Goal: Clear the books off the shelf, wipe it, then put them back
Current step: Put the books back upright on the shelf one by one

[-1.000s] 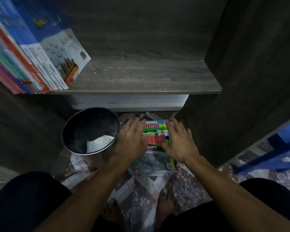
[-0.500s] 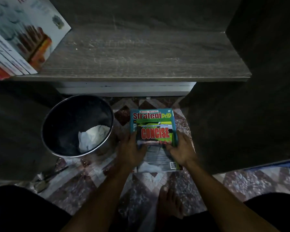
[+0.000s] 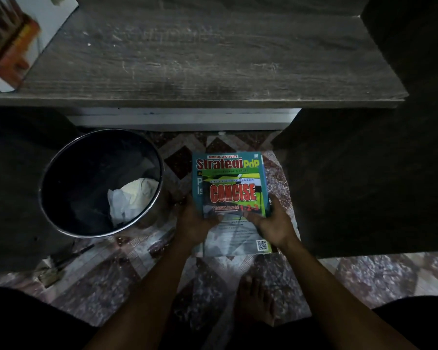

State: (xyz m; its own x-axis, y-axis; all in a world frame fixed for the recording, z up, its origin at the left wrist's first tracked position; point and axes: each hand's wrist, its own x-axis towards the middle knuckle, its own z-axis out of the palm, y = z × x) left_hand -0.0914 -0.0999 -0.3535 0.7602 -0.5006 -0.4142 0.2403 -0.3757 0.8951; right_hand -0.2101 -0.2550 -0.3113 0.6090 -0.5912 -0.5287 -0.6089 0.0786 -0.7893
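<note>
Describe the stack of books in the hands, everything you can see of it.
The stack of books lies flat, covers up: a small green book marked CONCISE on a larger glossy teal one titled Strategi PdP. The left hand and right hand grip its sides, over the patterned floor beside the bin.

"MODUL AKTIVITI", "Strategi PdP" printed on teal book [image 3: 226, 163]; "CONCISE", "TINGKATAN 1-2-3" printed on green book [image 3: 233, 193] atop it.
</note>
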